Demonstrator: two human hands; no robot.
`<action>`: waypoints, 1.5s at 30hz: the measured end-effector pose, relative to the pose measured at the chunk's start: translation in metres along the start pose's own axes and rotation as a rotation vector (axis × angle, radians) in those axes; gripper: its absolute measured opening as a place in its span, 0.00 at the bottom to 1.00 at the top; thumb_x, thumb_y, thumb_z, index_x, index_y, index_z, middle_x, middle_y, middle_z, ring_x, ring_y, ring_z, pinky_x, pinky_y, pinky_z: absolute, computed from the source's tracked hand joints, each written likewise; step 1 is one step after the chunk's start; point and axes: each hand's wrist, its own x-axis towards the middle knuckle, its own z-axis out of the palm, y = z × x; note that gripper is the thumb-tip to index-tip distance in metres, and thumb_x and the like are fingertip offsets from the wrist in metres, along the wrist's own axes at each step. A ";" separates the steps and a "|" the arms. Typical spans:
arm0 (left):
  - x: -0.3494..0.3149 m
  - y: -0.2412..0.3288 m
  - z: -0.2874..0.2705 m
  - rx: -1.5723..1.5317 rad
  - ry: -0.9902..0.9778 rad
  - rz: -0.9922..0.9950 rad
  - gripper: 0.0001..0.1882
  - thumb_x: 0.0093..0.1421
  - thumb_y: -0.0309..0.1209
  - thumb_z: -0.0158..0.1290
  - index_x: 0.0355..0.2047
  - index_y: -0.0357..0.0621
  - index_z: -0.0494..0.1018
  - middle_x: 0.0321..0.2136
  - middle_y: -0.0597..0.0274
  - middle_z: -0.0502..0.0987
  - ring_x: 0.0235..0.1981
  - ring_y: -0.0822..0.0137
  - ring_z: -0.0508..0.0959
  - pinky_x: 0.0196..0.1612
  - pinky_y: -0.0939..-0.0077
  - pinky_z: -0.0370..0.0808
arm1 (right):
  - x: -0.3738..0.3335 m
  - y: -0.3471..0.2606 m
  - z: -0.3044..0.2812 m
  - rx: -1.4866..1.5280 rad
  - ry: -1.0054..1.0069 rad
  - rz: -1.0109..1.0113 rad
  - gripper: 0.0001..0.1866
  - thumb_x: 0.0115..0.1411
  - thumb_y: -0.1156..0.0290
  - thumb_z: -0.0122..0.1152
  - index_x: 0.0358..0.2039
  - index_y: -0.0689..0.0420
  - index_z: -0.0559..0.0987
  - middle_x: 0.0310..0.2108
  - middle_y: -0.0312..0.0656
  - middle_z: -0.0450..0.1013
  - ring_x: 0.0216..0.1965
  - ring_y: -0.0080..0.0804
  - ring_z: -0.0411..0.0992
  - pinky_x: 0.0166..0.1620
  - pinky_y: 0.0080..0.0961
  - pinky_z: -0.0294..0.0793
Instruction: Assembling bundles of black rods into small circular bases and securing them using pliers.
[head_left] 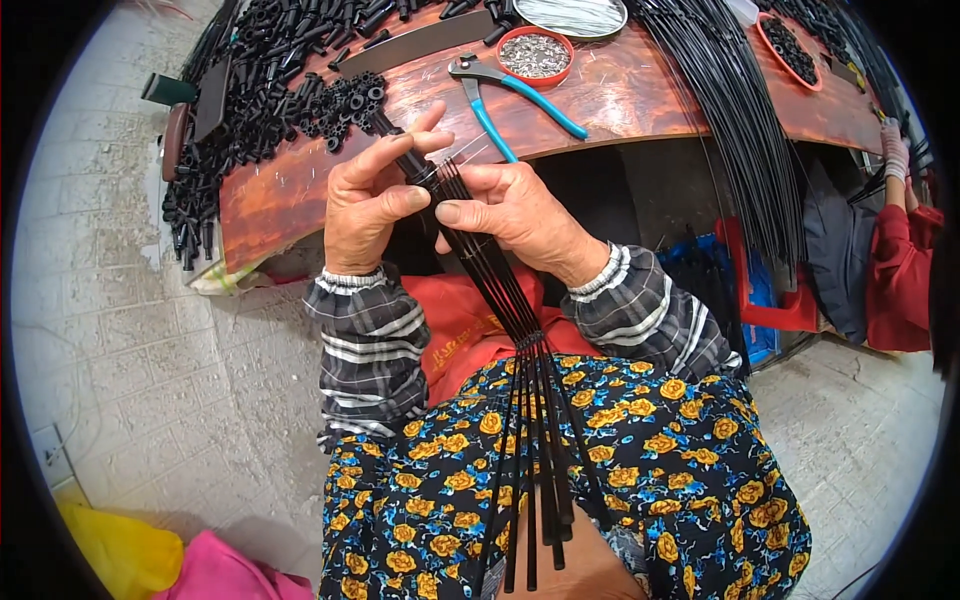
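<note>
My left hand (372, 198) is closed around a black tubular plastic runner (408, 155), thumb and index finger near its lower end. From that end a bundle of thin black umbrella ribs (505, 290) slants down over my lap, bunched at a joint midway and fanning out below it. Close to the runner, my right hand (515, 212) pinches the upper ends of the ribs between thumb and fingers. A thin wire (478, 143) sticks up beside the right fingers. Both hands are just off the table's front edge, and their fingers partly hide the join.
On the brown table (270, 205) lie blue-handled pliers (495, 90), a red dish (572, 62) of small metal pieces, a plate of wires (575, 15) and a heap of black plastic parts (290, 90). Long black rods (720, 110) hang over the edge. At right shows another person's gloved hand (893, 150).
</note>
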 end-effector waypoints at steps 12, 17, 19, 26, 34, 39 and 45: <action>-0.002 -0.005 0.004 -0.118 -0.038 0.050 0.30 0.51 0.16 0.56 0.53 0.57 0.72 0.49 0.43 0.74 0.63 0.43 0.59 0.62 0.49 0.60 | 0.006 0.005 -0.006 0.006 -0.066 0.045 0.17 0.60 0.68 0.62 0.47 0.63 0.74 0.31 0.37 0.75 0.29 0.22 0.76 0.34 0.17 0.78; -0.012 0.023 0.043 0.144 0.647 0.177 0.25 0.59 0.19 0.50 0.57 0.34 0.63 0.53 0.44 0.71 0.55 0.51 0.71 0.57 0.55 0.69 | 0.004 -0.005 -0.002 0.030 -0.036 -0.040 0.16 0.60 0.69 0.61 0.46 0.63 0.75 0.29 0.36 0.75 0.29 0.21 0.75 0.34 0.17 0.77; -0.022 0.044 0.056 0.167 0.408 0.312 0.30 0.64 0.37 0.48 0.61 0.34 0.56 0.50 0.42 0.72 0.52 0.48 0.73 0.56 0.53 0.68 | 0.002 -0.008 -0.005 -0.029 -0.014 -0.043 0.16 0.59 0.69 0.62 0.46 0.63 0.75 0.29 0.35 0.75 0.30 0.21 0.75 0.35 0.17 0.77; -0.026 0.069 0.129 0.447 -0.217 -0.021 0.31 0.46 0.37 0.68 0.45 0.30 0.71 0.34 0.59 0.78 0.34 0.64 0.79 0.54 0.57 0.66 | 0.000 -0.007 -0.002 -0.135 0.038 -0.116 0.12 0.60 0.71 0.60 0.42 0.61 0.77 0.28 0.31 0.73 0.29 0.16 0.71 0.34 0.17 0.72; -0.006 0.043 0.100 0.656 0.946 -0.008 0.14 0.54 0.21 0.59 0.41 0.29 0.76 0.26 0.66 0.78 0.27 0.79 0.75 0.30 0.86 0.71 | 0.021 -0.002 0.012 -0.272 -0.028 -0.286 0.12 0.60 0.72 0.61 0.43 0.64 0.78 0.32 0.30 0.74 0.32 0.13 0.70 0.36 0.13 0.70; -0.009 0.038 0.105 0.613 0.930 0.032 0.10 0.55 0.22 0.59 0.38 0.32 0.78 0.28 0.69 0.78 0.29 0.81 0.73 0.31 0.87 0.70 | 0.019 0.004 0.021 -0.358 0.015 -0.372 0.16 0.59 0.73 0.62 0.46 0.66 0.76 0.34 0.31 0.75 0.34 0.13 0.69 0.38 0.14 0.71; -0.013 0.035 0.111 0.515 1.066 0.034 0.11 0.53 0.23 0.61 0.37 0.31 0.78 0.28 0.67 0.78 0.28 0.79 0.74 0.32 0.86 0.71 | 0.006 0.008 0.035 -0.364 0.044 -0.443 0.22 0.57 0.75 0.63 0.53 0.65 0.72 0.35 0.31 0.75 0.33 0.13 0.68 0.37 0.14 0.71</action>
